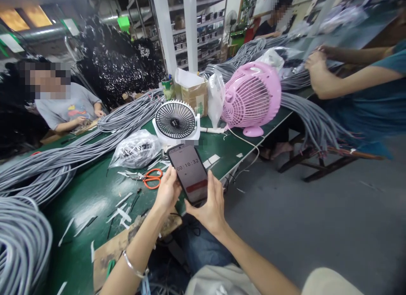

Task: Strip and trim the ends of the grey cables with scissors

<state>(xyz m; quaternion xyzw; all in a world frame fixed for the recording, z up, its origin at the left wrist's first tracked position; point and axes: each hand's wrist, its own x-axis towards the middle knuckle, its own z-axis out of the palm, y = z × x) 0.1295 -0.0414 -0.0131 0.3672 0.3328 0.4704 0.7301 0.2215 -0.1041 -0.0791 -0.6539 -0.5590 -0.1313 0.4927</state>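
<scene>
A dark smartphone (191,175) is held up between both of my hands, its screen showing a running-time display of 00:10:32. My left hand (168,190) grips its left edge, and a bracelet circles that wrist. On the opposite edge, my right hand (209,204) has its fingers along the side and its thumb near the bottom corner. Orange-handled scissors (153,178) lie on the green table (85,202) just left of the phone. Behind the phone stands a small white fan (176,121), with a clear plastic bag of small parts (136,149) beside it.
Bundles of grey cable (63,168) run along the table's left and back. A pink fan (252,98) and a cardboard box (194,96) stand farther back. Co-workers sit at left (71,102), at right (358,83) and at the back. Paper scraps (123,214) litter the table.
</scene>
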